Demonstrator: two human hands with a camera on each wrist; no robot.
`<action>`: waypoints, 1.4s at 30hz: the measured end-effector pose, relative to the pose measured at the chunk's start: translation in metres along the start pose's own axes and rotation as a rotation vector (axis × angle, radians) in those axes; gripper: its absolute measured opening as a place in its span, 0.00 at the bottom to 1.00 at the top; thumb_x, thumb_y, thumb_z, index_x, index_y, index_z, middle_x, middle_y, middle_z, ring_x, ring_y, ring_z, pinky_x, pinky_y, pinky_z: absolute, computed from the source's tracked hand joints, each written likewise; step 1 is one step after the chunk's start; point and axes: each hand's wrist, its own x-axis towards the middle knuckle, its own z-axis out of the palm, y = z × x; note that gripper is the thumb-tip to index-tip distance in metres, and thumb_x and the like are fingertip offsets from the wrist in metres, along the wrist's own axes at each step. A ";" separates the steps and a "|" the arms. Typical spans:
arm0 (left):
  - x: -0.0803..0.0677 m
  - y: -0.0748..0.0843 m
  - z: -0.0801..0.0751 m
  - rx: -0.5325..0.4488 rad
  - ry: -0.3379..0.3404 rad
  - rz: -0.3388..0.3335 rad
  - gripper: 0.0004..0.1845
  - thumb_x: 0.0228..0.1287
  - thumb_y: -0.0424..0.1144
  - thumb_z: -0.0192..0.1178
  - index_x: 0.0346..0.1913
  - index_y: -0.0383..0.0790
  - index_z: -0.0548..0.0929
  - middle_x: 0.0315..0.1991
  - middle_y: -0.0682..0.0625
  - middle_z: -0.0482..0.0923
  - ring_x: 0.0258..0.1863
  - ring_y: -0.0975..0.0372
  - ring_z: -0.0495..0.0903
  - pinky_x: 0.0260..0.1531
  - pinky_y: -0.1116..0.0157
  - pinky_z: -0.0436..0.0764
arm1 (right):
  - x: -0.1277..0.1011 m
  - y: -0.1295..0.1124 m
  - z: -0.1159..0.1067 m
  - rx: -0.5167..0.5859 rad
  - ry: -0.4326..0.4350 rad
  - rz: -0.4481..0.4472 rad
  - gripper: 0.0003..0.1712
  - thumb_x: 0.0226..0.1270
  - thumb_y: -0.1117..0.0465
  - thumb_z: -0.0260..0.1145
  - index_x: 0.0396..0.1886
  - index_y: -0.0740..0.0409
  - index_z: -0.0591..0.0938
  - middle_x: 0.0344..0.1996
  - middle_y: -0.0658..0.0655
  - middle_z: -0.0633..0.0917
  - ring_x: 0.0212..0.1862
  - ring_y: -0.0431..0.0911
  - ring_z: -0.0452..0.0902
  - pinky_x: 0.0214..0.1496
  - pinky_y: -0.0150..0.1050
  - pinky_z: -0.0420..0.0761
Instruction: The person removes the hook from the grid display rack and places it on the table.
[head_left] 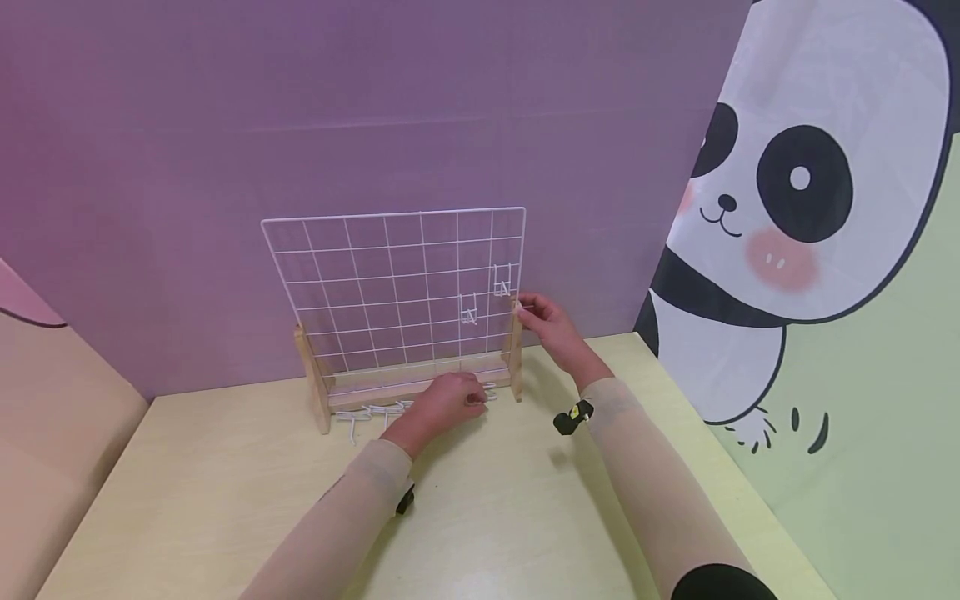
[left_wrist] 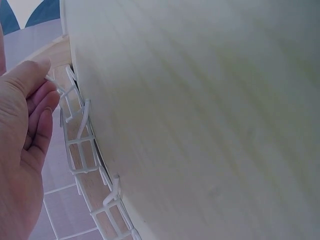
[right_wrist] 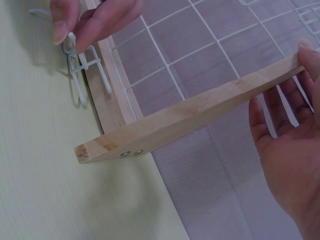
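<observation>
Two hooks (head_left: 483, 298) hung on grid (head_left: 390, 283). Right hand (head_left: 543, 321) steadying its post (head_left: 516, 354), fingers loosely extended; left hand (head_left: 448, 402) pinching loose hook (right_wrist: 75, 60) below.

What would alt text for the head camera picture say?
A person's left hand pinches a white wire hook from a row on a pale table, while the right hand steadies a white wire grid in a wooden stand.
</observation>
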 end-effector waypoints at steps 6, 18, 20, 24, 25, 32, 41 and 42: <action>0.000 -0.001 0.000 0.002 -0.025 0.025 0.04 0.70 0.35 0.77 0.43 0.39 0.94 0.38 0.53 0.87 0.38 0.62 0.82 0.45 0.66 0.86 | -0.001 -0.001 0.000 0.001 0.001 0.012 0.19 0.88 0.62 0.63 0.70 0.67 0.79 0.60 0.65 0.85 0.63 0.52 0.80 0.78 0.57 0.75; -0.002 -0.001 -0.001 0.014 -0.032 0.042 0.02 0.69 0.34 0.77 0.41 0.40 0.94 0.36 0.55 0.85 0.36 0.64 0.78 0.42 0.67 0.83 | 0.001 0.001 0.000 -0.003 -0.003 0.016 0.20 0.89 0.62 0.62 0.71 0.67 0.78 0.63 0.64 0.84 0.66 0.54 0.79 0.79 0.56 0.75; -0.002 -0.001 -0.001 -0.004 -0.031 0.023 0.03 0.70 0.33 0.77 0.42 0.39 0.94 0.36 0.54 0.85 0.36 0.63 0.79 0.43 0.67 0.84 | 0.000 0.000 0.000 -0.006 -0.005 0.024 0.21 0.89 0.61 0.62 0.72 0.66 0.78 0.64 0.65 0.83 0.67 0.55 0.79 0.79 0.57 0.74; -0.003 0.000 -0.002 -0.040 -0.017 -0.008 0.05 0.69 0.33 0.77 0.45 0.37 0.94 0.38 0.52 0.86 0.39 0.60 0.84 0.46 0.65 0.87 | 0.000 0.000 -0.001 -0.011 -0.011 0.029 0.21 0.89 0.60 0.62 0.72 0.65 0.78 0.65 0.65 0.83 0.69 0.56 0.78 0.80 0.57 0.73; -0.003 0.001 -0.002 -0.045 -0.013 -0.013 0.05 0.70 0.33 0.77 0.45 0.37 0.94 0.39 0.52 0.87 0.40 0.60 0.85 0.47 0.65 0.87 | 0.000 0.000 -0.001 -0.009 -0.012 0.027 0.21 0.89 0.60 0.62 0.72 0.65 0.78 0.65 0.64 0.83 0.69 0.56 0.78 0.80 0.57 0.73; -0.004 0.002 -0.006 -0.084 0.022 -0.039 0.07 0.69 0.34 0.77 0.46 0.36 0.93 0.40 0.51 0.87 0.42 0.57 0.88 0.48 0.63 0.88 | 0.002 0.002 -0.002 0.006 -0.008 0.019 0.20 0.88 0.61 0.63 0.71 0.66 0.79 0.64 0.65 0.84 0.67 0.54 0.79 0.79 0.56 0.74; -0.002 0.003 -0.011 -0.154 0.078 -0.156 0.07 0.72 0.36 0.76 0.47 0.38 0.92 0.41 0.51 0.87 0.44 0.57 0.87 0.50 0.57 0.89 | 0.001 0.001 -0.001 -0.001 -0.006 0.032 0.20 0.88 0.59 0.63 0.71 0.64 0.79 0.64 0.63 0.84 0.68 0.55 0.79 0.80 0.56 0.73; -0.002 0.003 -0.012 -0.159 0.089 -0.170 0.06 0.72 0.36 0.76 0.47 0.40 0.92 0.42 0.51 0.88 0.44 0.57 0.87 0.50 0.57 0.89 | 0.001 0.001 -0.001 0.000 -0.004 0.032 0.20 0.88 0.59 0.63 0.71 0.64 0.79 0.64 0.63 0.84 0.68 0.54 0.79 0.80 0.56 0.73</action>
